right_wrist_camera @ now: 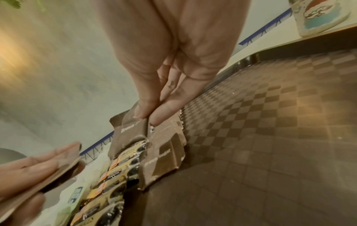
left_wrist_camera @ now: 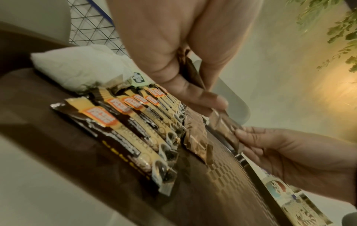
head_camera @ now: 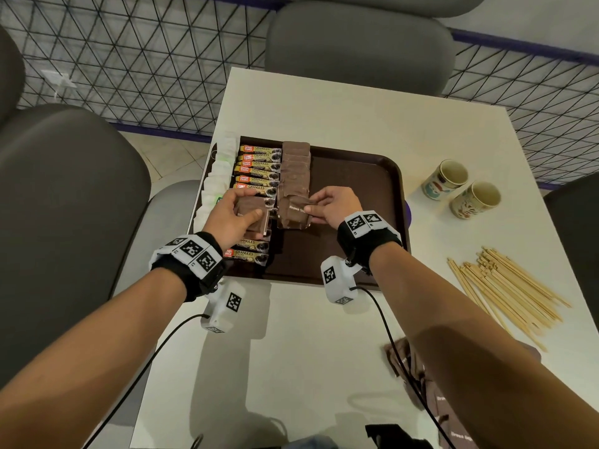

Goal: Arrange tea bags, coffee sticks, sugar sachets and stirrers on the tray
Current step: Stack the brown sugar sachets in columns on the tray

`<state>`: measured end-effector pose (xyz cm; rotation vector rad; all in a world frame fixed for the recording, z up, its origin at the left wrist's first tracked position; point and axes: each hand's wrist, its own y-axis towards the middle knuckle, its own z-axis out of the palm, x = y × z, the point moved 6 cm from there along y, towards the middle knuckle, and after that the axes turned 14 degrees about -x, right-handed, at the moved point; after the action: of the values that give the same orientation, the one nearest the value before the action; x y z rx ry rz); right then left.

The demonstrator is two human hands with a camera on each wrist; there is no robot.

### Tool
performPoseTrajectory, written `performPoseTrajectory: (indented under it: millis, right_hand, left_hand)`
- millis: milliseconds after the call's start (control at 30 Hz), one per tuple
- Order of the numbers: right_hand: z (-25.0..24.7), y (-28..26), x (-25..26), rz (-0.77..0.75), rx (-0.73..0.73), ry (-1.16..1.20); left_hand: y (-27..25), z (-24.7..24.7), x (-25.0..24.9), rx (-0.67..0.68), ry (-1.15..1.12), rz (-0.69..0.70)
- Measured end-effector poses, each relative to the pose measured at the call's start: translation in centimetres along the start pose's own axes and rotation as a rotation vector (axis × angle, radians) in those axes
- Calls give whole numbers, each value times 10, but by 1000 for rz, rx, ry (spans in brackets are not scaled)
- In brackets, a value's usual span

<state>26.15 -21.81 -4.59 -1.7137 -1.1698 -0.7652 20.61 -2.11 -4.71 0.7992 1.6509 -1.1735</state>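
Note:
A dark brown tray (head_camera: 356, 176) holds white tea bags (head_camera: 217, 176) along its left edge, a column of coffee sticks (head_camera: 259, 171) beside them, then a column of brown sugar sachets (head_camera: 295, 163). My left hand (head_camera: 233, 215) grips a small stack of brown sugar sachets (head_camera: 251, 210) above the coffee sticks. My right hand (head_camera: 330, 205) pinches one brown sugar sachet (head_camera: 293, 210) at the near end of the sachet column; in the right wrist view thumb and finger (right_wrist_camera: 142, 110) pinch this sachet (right_wrist_camera: 131, 133). Wooden stirrers (head_camera: 505, 290) lie on the table to the right.
Two patterned paper cups (head_camera: 460, 189) stand right of the tray. More brown sachets (head_camera: 437, 400) lie at the table's near right under my forearm. Grey chairs (head_camera: 356, 43) surround the white table (head_camera: 324, 351). The tray's right half is bare.

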Motion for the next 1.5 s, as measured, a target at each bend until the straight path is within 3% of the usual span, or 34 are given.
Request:
performPoseTrajectory:
  millis: [333,633,1067,1400,1500]
  right_hand:
    - [9,-2,-24,67,18,-208]
    - [15,2,-23,19,-23,-302]
    - [16,5,-22,2,-26,-281]
    - [13,10,-10,-93,-119,-321]
    - [18,2,2,-106,-19,-206]
  left_hand:
    - [1,-5,0,-57,9,-27]
    - [3,-5,2,-54,13,-44]
    - [6,-2,3,-44,27,-48]
    - [7,5,5,-24,18,-72]
    - [5,11,6,-3,-32,-110]
